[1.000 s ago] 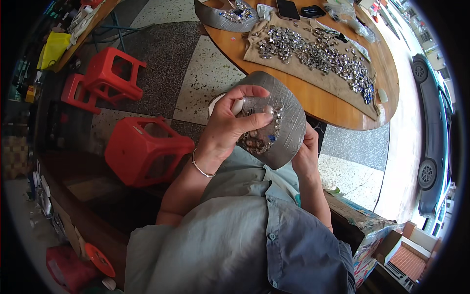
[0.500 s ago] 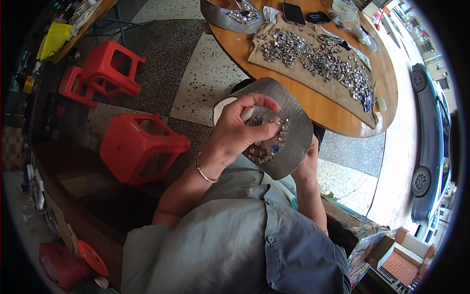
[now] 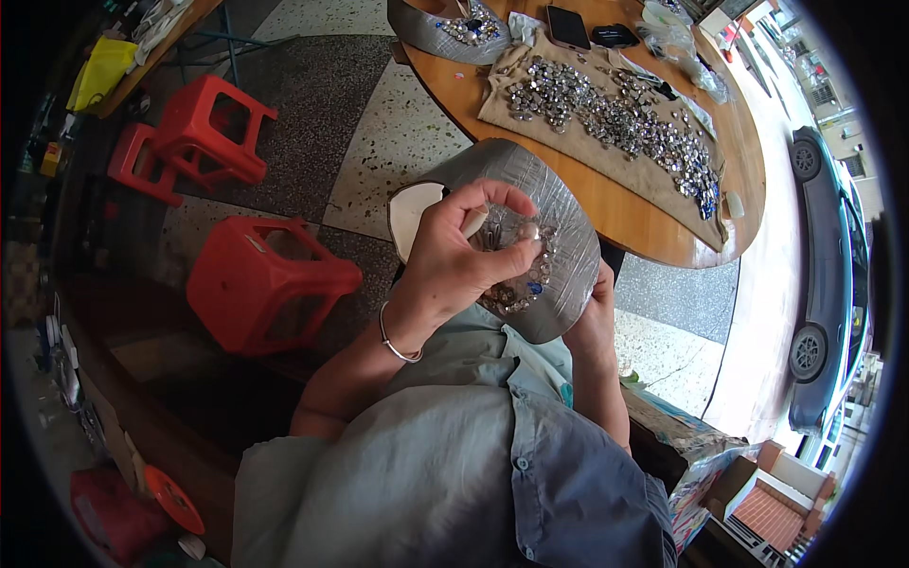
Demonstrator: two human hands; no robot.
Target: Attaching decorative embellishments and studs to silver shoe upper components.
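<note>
A silver-grey curved piece (image 3: 568, 213), set with clear and blue rhinestones (image 3: 519, 298), is held up in front of me, with its pale opening at the left. My right hand (image 3: 597, 308) grips its lower right edge; most of the fingers are hidden behind it. Over the stones is my left hand (image 3: 454, 251), thumb and index finger curled toward each other around a shiny clear rhinestone (image 3: 530, 232). Whether that stone touches the piece, I cannot tell. A small whitish object (image 3: 475, 222) shows by the left hand's other fingers.
A wooden table (image 3: 606, 237) carries a tan cloth (image 3: 530, 114) heaped with loose rhinestones (image 3: 625, 118). A similar grey piece (image 3: 445, 38), a phone (image 3: 568, 26) and plastic bags (image 3: 668, 43) lie there too. Red stools (image 3: 246, 284) stand left; a car (image 3: 826, 284) is outside right.
The grey piece has tilted and shifted slightly up and left, showing more of its pale opening. My left hand keeps its pinch over the stones; my right still holds the edge.
</note>
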